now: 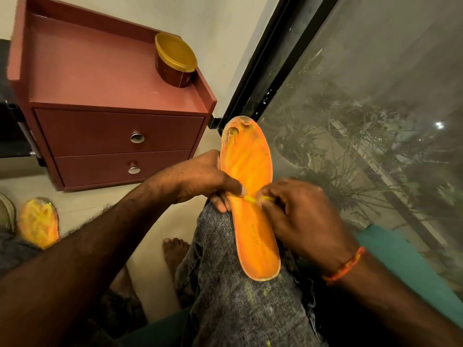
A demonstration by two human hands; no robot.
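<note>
Orange insole (250,156) is laid along the raised knee (225,259), face up; its long axis runs from the heel end, close to the body, up and away to the worn toe end, which is pointed toward the window frame (263,71). It is held at the waist by both hands. The left hand (198,179) is curled round the left edge, thumb pressed on the top face and fingers tucked beneath; the right hand (300,216) is brought in from the right edge, its fingertips pinched on a small yellow piece (251,199), whose kind cannot be told. That piece is laid across the insole, just beside the left thumb, so any stroke is judged to run along the long axis; the toe half lies beyond both hands, the heel half beneath the right wrist, and the right hand is the nearer to the working spot. A faint printed mark (256,232) is seen on the heel half, too small to be read; the label on the yellow-lidded tub (175,61), set on the red-brown cabinet (75,71), cannot be read either. A second insole (38,221) is left on the floor, well apart to the left.
</note>
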